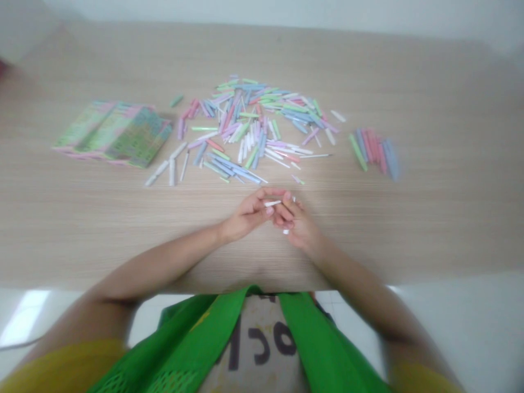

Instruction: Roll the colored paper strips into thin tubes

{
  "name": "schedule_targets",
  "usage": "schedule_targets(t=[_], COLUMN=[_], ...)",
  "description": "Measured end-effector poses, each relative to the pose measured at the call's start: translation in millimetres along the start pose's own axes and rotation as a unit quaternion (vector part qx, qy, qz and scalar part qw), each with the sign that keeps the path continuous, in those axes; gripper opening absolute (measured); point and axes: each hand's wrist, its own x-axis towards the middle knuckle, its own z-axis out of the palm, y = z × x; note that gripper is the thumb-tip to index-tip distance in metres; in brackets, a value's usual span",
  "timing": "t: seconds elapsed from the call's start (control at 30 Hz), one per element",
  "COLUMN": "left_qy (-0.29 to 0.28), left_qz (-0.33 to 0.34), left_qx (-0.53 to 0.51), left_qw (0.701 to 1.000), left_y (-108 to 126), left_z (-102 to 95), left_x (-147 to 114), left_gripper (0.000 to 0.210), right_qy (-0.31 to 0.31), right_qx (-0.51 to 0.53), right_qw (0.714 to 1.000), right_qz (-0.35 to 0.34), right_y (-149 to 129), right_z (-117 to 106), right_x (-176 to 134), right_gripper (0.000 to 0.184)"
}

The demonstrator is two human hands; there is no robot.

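Observation:
In front of my body, just above the tabletop, my two hands meet. My left hand (248, 214) pinches a small white tapered piece (273, 203), like a pen part, between thumb and fingers. The fingers of my right hand (302, 222) close at the other end of this piece. A further white bit (285, 232) shows at the lower edge of my right palm; the rest of it is hidden by the fingers. Beyond both hands spreads a loose pile of slim pen-like tubes, caps and thin white sticks (245, 131) in blue, green, pink, purple and white.
Overlapping green and pink printed packets (110, 134) lie on the left of the wooden table (429, 218). A few white tubes (172, 172) lie apart at the pile's near left. On the right sits a small row of green, blue and pink tubes (372, 147).

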Motion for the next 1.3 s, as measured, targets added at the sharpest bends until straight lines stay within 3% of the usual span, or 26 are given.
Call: schedule_targets(t=[0.1, 0.27, 0.33, 0.47, 0.57, 0.7, 0.87, 1.0, 1.17, 1.3], left_qy=[0.08, 0.101, 0.138, 0.267, 0.31, 0.344, 0.286, 0.235, 0.12, 0.05], left_qz=[0.055, 0.067, 0.084, 0.157, 0.206, 0.171, 0.073, 0.031, -0.033, -0.034], left_qx=[0.046, 0.08, 0.116, 0.26, 0.335, 0.329, 0.309, 0.292, 0.287, 0.3], left_qw=[0.994, 0.989, 0.98, 0.915, 0.866, 0.862, 0.904, 0.927, 0.95, 0.952], left_y=[-5.1, -9.4, -9.3, -7.6, -6.1, -6.7, -11.3, -15.7, -14.8, -13.9], left_z=[6.5, 13.0, 14.0, 8.4, -3.0, -15.7, -16.7, -15.7, -11.8, -8.1], left_x=[-3.2, -4.3, -3.0, 0.4, 2.7, 4.6, 5.0, 4.7, 3.4, 1.6], left_gripper=[0.033, 0.031, 0.026, 0.018, 0.016, 0.021, 0.029, 0.035, 0.037, 0.036], right_qy=[0.002, 0.031, 0.043, 0.067, 0.081, 0.165, 0.292, 0.325, 0.308, 0.303], right_qx=[0.023, 0.067, 0.078, 0.088, 0.093, 0.076, -0.088, -0.186, -0.149, -0.146], right_qw=[1.0, 0.996, 0.995, 0.992, 0.992, 0.982, 0.941, 0.908, 0.927, 0.93], right_qz=[0.011, 0.043, 0.051, 0.062, 0.017, -0.056, -0.148, -0.187, -0.15, -0.149], right_y=[1.0, 8.0, 10.4, 4.9, -6.4, -12.4, -3.6, -11.2, -22.7, -14.1], right_z=[5.1, 10.0, 12.2, 15.1, 11.5, 1.9, -9.6, -17.4, -19.2, -21.4], right_x=[-2.5, -5.3, -6.4, -9.6, -10.6, -5.9, 1.5, 3.6, 7.9, 12.0], right_gripper=[0.071, 0.071, 0.07, 0.058, 0.059, 0.052, 0.057, 0.061, 0.064, 0.063])
